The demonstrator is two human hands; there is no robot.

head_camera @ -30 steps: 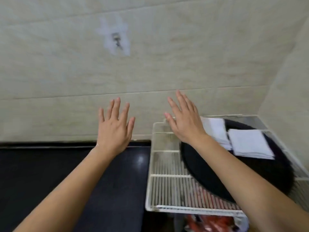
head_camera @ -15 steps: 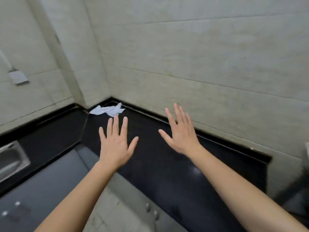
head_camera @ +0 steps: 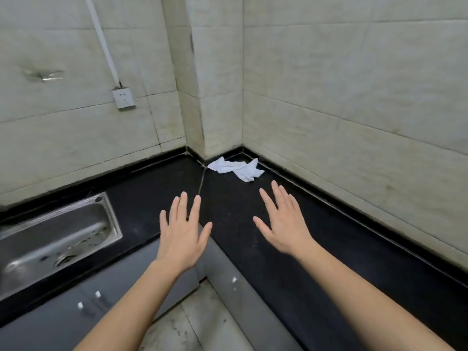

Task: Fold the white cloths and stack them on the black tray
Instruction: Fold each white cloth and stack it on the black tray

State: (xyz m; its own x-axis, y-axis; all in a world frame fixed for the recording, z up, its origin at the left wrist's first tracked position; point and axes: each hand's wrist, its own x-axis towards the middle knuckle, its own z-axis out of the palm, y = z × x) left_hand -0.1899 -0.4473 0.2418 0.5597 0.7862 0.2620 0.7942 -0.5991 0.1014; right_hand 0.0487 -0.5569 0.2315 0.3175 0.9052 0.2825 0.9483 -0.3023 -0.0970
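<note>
My left grip (head_camera: 181, 231) is held out flat, palm down, fingers straight and a little spread, with nothing in it. My right grip (head_camera: 283, 224) is the same: wide, fingers straight, thumb out to the side, holding nothing. They sit side by side and apart, with a strip of dark surface showing between them.

The cloth (head_camera: 236, 167) lies crumpled (no fold in it at all) on the black desk (head_camera: 342, 249), far back in the inner corner where the tiled walls (head_camera: 354, 84) meet, close against the foot of the wall. It is beyond my fingertips, nearer the right grip than the left, and neither one touches it.

The desk bends round that corner in an L. A steel sink (head_camera: 112, 219) is set into its left arm, off to the left of my left grip. Grey cabinets (head_camera: 63, 323) with small pale knobs run below the desk's front edge. On the wall above the sink is a white socket (head_camera: 123, 98), with a white conduit (head_camera: 101, 36) rising from it. Pale floor (head_camera: 174, 330) shows between my forearms.
</note>
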